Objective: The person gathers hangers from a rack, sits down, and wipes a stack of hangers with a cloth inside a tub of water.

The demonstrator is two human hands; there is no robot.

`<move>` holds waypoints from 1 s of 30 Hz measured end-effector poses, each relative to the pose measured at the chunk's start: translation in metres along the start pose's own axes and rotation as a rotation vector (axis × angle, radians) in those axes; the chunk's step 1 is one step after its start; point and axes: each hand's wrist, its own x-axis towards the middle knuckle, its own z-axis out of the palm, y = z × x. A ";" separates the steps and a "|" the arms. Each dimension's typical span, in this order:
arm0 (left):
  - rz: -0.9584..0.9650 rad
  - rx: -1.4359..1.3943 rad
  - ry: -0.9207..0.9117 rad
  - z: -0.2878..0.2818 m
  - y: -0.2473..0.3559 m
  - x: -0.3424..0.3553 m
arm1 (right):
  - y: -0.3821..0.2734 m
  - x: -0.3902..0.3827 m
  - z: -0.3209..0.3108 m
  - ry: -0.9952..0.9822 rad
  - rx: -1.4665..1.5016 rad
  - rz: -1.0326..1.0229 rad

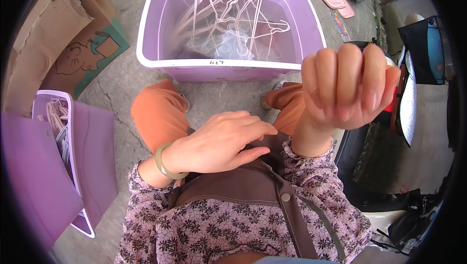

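Two bare hands are on the near side of the large purple tub (267, 64): the left hand (224, 138) has loosely extended fingers, thumb apart, above the lap; the right hand (348, 86), raised before the tub's right corner, curls its fingers inward, and whether they enclose anything cannot be told. Cracked concrete floor (124, 77) runs beneath the tub. Pale hangers (228, 20) lie tangled inside it; left of it stand a cardboard box (97, 57) and another purple bin (95, 147) holding more hangers.
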 end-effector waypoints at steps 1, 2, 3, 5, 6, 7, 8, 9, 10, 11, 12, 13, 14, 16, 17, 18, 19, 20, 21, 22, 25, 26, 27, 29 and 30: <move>-0.010 0.069 0.018 -0.012 -0.007 0.001 | 0.012 -0.016 0.006 0.014 -0.239 -0.036; -0.012 0.132 0.029 -0.024 -0.016 0.006 | 0.023 -0.023 0.000 -0.015 -0.474 -0.027; -0.058 0.188 0.019 -0.036 -0.027 0.009 | 0.036 -0.031 -0.005 -0.053 -0.693 -0.029; -0.086 0.270 0.069 -0.052 -0.058 0.018 | 0.056 -0.034 -0.028 -0.137 -1.115 0.033; -0.099 0.315 0.087 -0.059 -0.070 0.024 | 0.067 -0.033 -0.045 -0.137 -1.312 0.046; -0.154 0.416 0.053 -0.065 -0.083 0.028 | 0.078 -0.036 -0.064 -0.108 -1.391 0.155; -0.207 0.517 0.016 -0.069 -0.095 0.035 | 0.085 -0.035 -0.080 -0.098 -1.380 0.297; -0.228 0.626 0.002 -0.071 -0.105 0.039 | 0.096 -0.039 -0.093 -0.080 -1.414 0.365; -0.289 0.710 -0.060 -0.068 -0.122 0.039 | 0.107 -0.046 -0.105 -0.063 -1.454 0.431; -0.351 0.794 -0.124 -0.061 -0.144 0.034 | 0.114 -0.055 -0.116 -0.074 -1.529 0.506; -0.414 0.877 -0.179 -0.054 -0.163 0.031 | 0.119 -0.064 -0.125 -0.098 -1.606 0.578; -0.486 0.974 -0.292 -0.046 -0.174 0.030 | 0.121 -0.072 -0.135 -0.119 -1.687 0.649; -0.559 1.070 -0.406 -0.037 -0.179 0.029 | 0.123 -0.079 -0.144 -0.079 -1.688 0.747; -0.551 1.145 -0.326 -0.029 -0.191 0.031 | 0.125 -0.092 -0.157 0.013 -1.681 0.939; -0.547 1.144 -0.296 -0.027 -0.197 0.031 | 0.127 -0.096 -0.161 -0.010 -1.676 0.971; -0.537 1.146 -0.267 -0.026 -0.202 0.031 | 0.129 -0.101 -0.164 -0.054 -1.729 0.925; -0.514 1.132 -0.234 -0.024 -0.206 0.030 | 0.133 -0.108 -0.168 -0.099 -1.781 0.877; -0.491 1.118 -0.200 -0.020 -0.210 0.027 | 0.134 -0.112 -0.170 -0.143 -1.832 0.827; -0.470 1.103 -0.170 -0.018 -0.211 0.024 | 0.131 -0.112 -0.171 -0.107 -1.768 0.786; -0.455 1.081 -0.152 -0.018 -0.210 0.021 | 0.131 -0.115 -0.171 -0.103 -1.757 0.768; -0.430 1.046 -0.122 -0.021 -0.207 0.020 | 0.129 -0.117 -0.173 -0.106 -1.734 0.754; -0.441 1.050 -0.133 -0.023 -0.204 0.022 | 0.127 -0.113 -0.172 -0.119 -1.727 0.782; -0.455 1.044 -0.150 -0.022 -0.204 0.021 | 0.126 -0.112 -0.172 -0.131 -1.714 0.824; -0.470 1.090 -0.225 -0.024 -0.204 0.026 | 0.125 -0.100 -0.177 -0.230 -1.674 0.883; -0.473 1.104 -0.267 -0.023 -0.204 0.029 | 0.123 -0.097 -0.180 -0.277 -1.653 0.922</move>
